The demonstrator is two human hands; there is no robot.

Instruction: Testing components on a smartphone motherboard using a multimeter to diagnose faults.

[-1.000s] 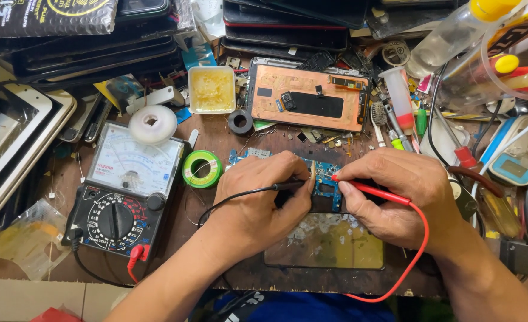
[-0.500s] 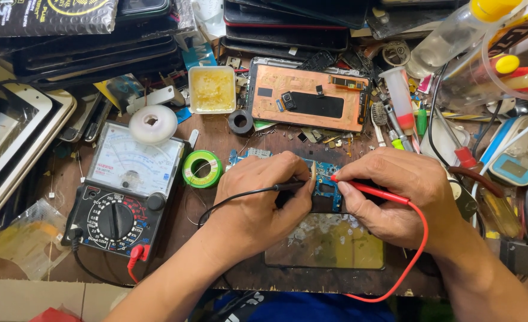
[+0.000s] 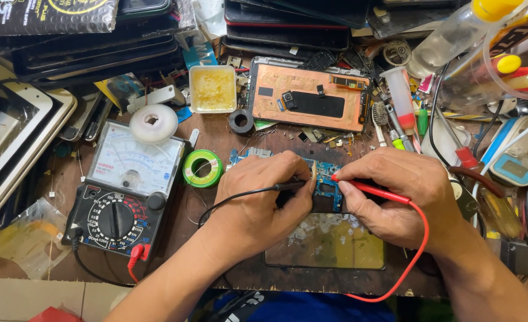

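Observation:
My left hand (image 3: 262, 197) pinches a black test probe (image 3: 290, 186) whose tip touches a small blue circuit board (image 3: 325, 180) at the middle of the bench. My right hand (image 3: 401, 194) grips a red test probe (image 3: 368, 189) and presses its tip on the same board from the right. The black and red leads run to an analog multimeter (image 3: 124, 191) lying to the left, its needle dial facing up. Both hands rest on the wooden bench top (image 3: 216, 250), partly covering the board.
A copper-backed phone panel (image 3: 308, 98) lies behind the board, next to a square tub of yellow flux (image 3: 212, 88), a green solder spool (image 3: 202, 168) and a white tape roll (image 3: 153, 123). Cracked glass panel (image 3: 326, 241) lies under my wrists. Tablets stack left, bottles and tools right.

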